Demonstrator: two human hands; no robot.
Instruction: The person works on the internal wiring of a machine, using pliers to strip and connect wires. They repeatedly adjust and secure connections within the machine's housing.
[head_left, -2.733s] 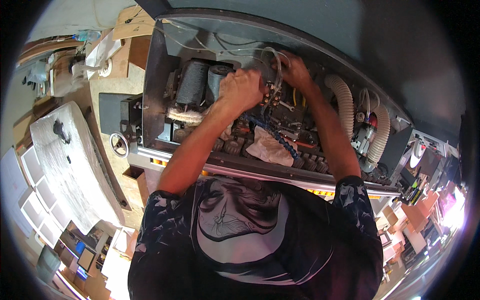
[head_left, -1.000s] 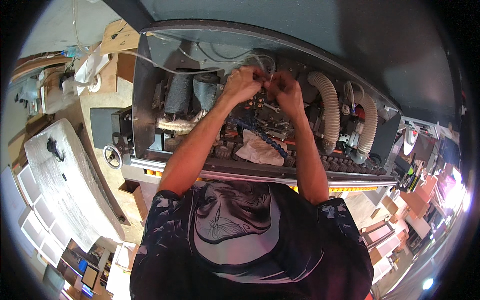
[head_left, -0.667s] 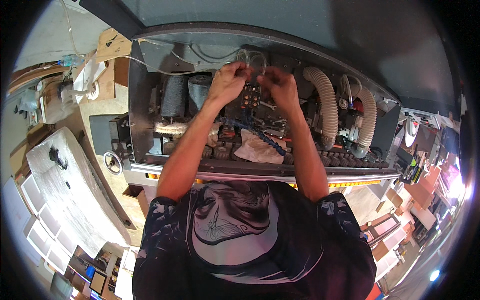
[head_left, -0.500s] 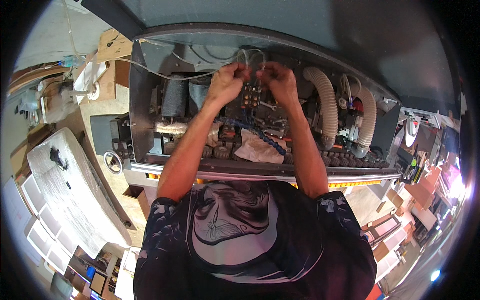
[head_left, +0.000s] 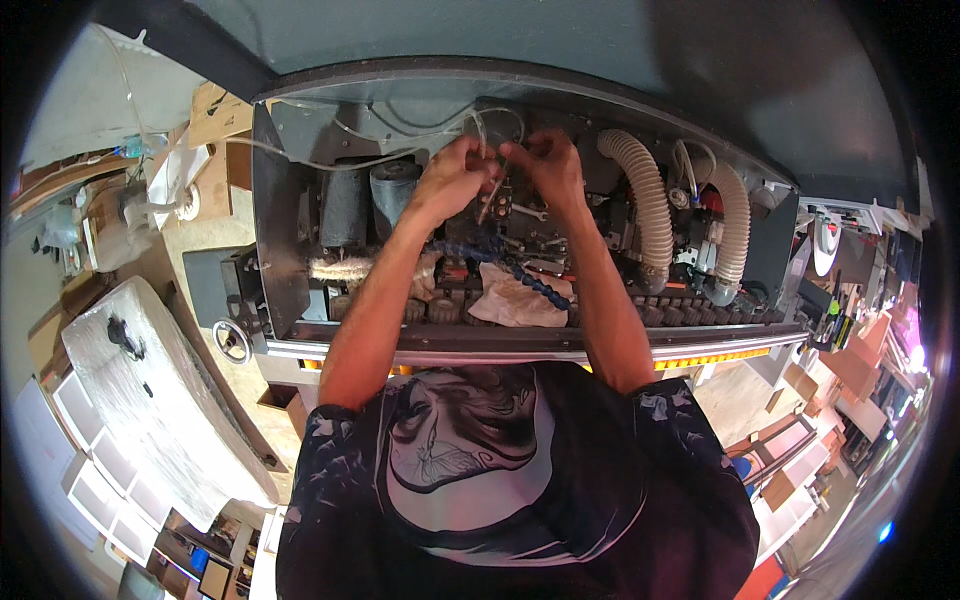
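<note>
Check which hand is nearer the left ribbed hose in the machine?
Right. The right hand works just left of the ribbed hose; the left hand is farther left, beyond the right hand, nearer the dark cylinders.

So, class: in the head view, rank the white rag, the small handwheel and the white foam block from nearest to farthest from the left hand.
1. White rag: just below the left hand, inside the machine.
2. Small handwheel: lower left, on the machine's front corner.
3. White foam block: farthest, off to the lower left.
</note>
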